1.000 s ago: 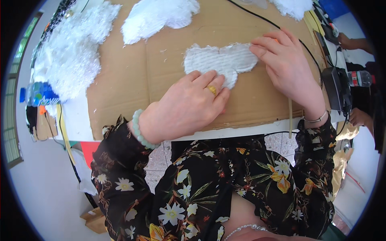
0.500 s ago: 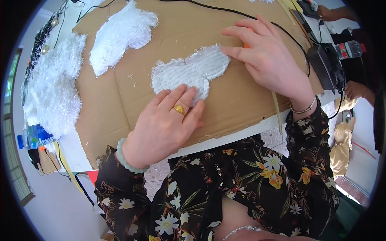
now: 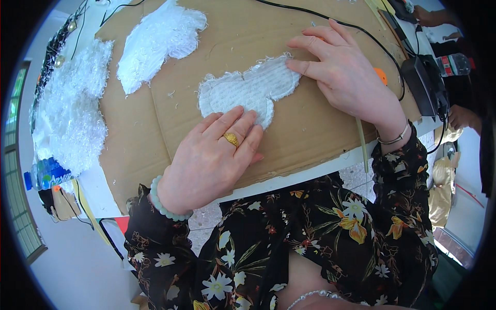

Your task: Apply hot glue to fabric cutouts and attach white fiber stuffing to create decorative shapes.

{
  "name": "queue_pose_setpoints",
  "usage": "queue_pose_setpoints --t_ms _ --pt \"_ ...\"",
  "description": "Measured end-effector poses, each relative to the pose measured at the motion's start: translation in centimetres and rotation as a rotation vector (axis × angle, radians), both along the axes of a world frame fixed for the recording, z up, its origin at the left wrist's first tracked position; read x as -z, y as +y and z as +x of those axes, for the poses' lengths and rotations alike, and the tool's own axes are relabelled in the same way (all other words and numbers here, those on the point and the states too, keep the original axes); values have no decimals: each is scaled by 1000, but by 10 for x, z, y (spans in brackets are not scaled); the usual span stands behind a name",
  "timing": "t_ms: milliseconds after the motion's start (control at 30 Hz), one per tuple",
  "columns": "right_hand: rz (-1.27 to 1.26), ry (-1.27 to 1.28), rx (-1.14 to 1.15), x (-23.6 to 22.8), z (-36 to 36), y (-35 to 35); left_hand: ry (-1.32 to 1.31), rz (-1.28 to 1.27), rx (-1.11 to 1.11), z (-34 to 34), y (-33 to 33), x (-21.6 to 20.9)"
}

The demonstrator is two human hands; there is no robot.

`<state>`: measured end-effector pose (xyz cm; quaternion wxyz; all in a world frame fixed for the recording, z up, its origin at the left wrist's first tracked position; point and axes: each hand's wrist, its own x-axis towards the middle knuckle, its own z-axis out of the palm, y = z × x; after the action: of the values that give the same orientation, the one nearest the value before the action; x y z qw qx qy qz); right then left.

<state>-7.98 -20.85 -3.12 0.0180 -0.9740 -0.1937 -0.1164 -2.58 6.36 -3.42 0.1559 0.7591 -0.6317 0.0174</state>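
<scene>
A white fabric piece (image 3: 240,93) with frayed edges and a stitched outline lies on a sheet of brown cardboard (image 3: 191,103). My left hand (image 3: 209,155) rests on its near edge, fingers flat and slightly apart, a gold ring on one of them. Over at the piece's right end, my right hand (image 3: 346,72) has its fingers spread, the thumb touching the fabric or very close to it. Both hands hold nothing that I can see. Just right of my right hand, an orange object (image 3: 381,76) shows in part; the hand hides the rest.
Farther left lie another white frayed piece (image 3: 155,46) and a big shaggy white heap (image 3: 75,113). A plastic bottle (image 3: 49,173) is at the left edge. On the right stand a black box (image 3: 419,85) with cables and a second bottle (image 3: 454,64), near another person's hand (image 3: 462,118).
The orange object, earlier seen between my right fingers, now lies right of that hand. My left hand stays on the fabric. The whole view has shifted slightly.
</scene>
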Motion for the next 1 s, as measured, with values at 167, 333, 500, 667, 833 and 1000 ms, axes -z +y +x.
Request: queue_pose_setpoints --t_ms 167,333,500,667,833,1000 --pt "5 6 -6 1 0 -1 -4 -2 23 2 1 1" --pt "4 14 -27 -1 0 -1 -11 -5 37 4 1 0" --pt "-48 -46 -46 -20 6 12 38 -23 10 4 2 0" --pt "75 -13 -170 -30 20 28 49 -32 21 5 6 2" --pt "233 106 -255 -14 46 58 74 -51 15 7 8 10" --pt "216 143 -229 9 72 67 76 -128 67 5 7 11"
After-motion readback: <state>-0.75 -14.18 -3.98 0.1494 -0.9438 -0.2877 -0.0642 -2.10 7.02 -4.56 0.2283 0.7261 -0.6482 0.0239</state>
